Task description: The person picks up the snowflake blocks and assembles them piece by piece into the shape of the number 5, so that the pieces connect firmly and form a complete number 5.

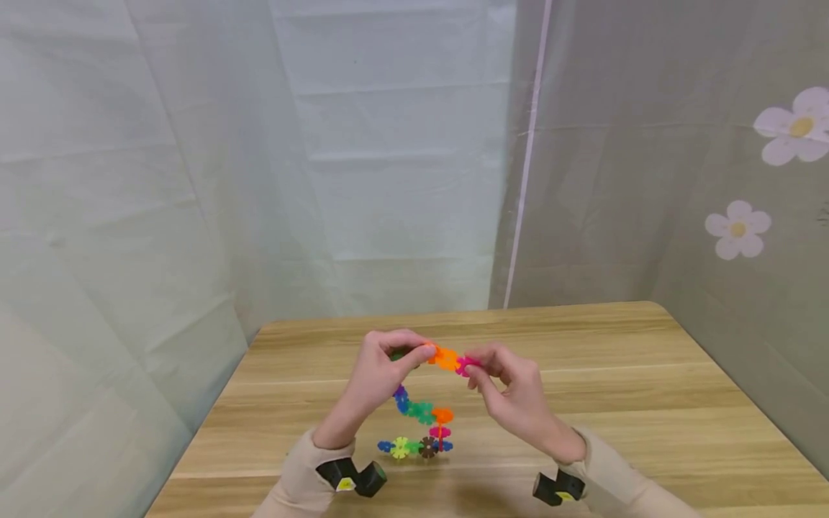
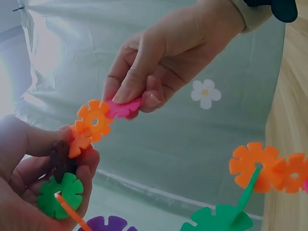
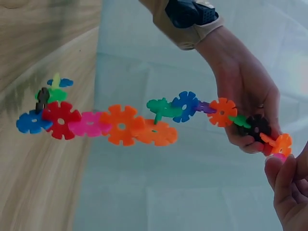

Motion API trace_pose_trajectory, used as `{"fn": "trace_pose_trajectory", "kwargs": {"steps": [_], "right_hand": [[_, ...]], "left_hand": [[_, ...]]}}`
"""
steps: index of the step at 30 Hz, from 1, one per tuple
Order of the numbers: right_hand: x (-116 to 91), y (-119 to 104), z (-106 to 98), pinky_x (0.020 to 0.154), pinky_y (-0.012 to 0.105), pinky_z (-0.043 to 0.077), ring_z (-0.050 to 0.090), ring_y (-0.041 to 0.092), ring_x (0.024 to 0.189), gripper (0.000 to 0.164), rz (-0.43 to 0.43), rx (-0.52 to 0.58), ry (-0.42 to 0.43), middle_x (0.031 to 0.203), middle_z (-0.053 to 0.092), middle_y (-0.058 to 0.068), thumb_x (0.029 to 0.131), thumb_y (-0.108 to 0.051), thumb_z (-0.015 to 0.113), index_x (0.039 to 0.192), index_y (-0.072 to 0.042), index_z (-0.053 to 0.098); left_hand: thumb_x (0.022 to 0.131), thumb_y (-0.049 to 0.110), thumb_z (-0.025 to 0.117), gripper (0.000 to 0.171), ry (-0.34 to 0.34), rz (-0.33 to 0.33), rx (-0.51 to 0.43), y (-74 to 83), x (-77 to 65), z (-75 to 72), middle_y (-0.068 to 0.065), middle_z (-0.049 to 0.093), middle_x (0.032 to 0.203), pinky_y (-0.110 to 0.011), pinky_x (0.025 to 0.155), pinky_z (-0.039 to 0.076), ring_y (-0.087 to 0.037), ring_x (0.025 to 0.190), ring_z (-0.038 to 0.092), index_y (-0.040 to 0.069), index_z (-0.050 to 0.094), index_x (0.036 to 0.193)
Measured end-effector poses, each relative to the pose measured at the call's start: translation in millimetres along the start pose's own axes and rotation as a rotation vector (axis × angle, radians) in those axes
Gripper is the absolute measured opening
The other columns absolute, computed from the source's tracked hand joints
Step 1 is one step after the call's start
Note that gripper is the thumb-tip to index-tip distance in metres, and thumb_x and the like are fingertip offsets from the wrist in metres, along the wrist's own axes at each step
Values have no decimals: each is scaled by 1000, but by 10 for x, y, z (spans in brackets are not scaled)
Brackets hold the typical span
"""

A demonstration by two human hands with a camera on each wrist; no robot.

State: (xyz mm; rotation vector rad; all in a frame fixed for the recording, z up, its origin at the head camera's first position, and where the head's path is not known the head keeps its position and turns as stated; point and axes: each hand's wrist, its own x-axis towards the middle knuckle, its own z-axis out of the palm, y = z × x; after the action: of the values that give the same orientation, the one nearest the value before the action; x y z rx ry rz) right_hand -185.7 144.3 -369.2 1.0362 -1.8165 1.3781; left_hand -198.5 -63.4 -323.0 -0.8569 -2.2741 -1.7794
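Note:
A chain of notched plastic snowflake discs hangs from the hands, linked slot into slot. My left hand [image 1: 382, 363] pinches an orange disc [image 2: 77, 143] near its upper end, and a black disc [image 3: 256, 127] and a green disc [image 2: 71, 192] lie against those fingers. Between thumb and fingers, my right hand [image 1: 518, 396] holds a pink disc [image 2: 124, 109] at the chain's tip. This pink disc meets another orange disc [image 2: 86, 115]; the fingers partly cover it. Lower down come purple, blue and teal discs [image 1: 424, 412], then orange, pink and red discs [image 3: 60, 132].
Under the hands is a wooden table [image 1: 648, 403], with the chain's lowest discs, blue, yellow-green [image 1: 400, 447], green and dark brown, on or just above it. A pale curtain [image 1: 401, 180] stands behind the table's far edge, with printed white flowers at right.

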Motion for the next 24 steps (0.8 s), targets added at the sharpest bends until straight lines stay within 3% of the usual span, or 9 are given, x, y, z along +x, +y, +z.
{"fn": "trace_pose_trajectory", "kwargs": {"steps": [10,18,24], "right_hand": [[12,22,15,58,19,55,62,14,58,22,18,13,-11,74,68,11,81,16,65,98,3,60],[74,70,-50,71,20,47,56,11,77,17,-53,-181,-5,86,68,3,85,5,65,98,-6,66],[220,28,-99,67,23,45,52,9,79,21,-26,-244,-34,88,69,1,86,4,65,101,-9,69]], "left_hand": [[89,11,68,14,-9,24,-15,-20,18,4,-18,72,89,-27,70,56,-12,74,65,-1,74,92],[89,13,68,16,-78,-17,29,-3,43,-65,-15,72,90,-25,63,52,-13,68,56,2,75,97],[89,14,69,16,-94,-12,17,-30,80,-91,-14,73,90,-25,61,52,-18,66,58,2,76,98]]}}
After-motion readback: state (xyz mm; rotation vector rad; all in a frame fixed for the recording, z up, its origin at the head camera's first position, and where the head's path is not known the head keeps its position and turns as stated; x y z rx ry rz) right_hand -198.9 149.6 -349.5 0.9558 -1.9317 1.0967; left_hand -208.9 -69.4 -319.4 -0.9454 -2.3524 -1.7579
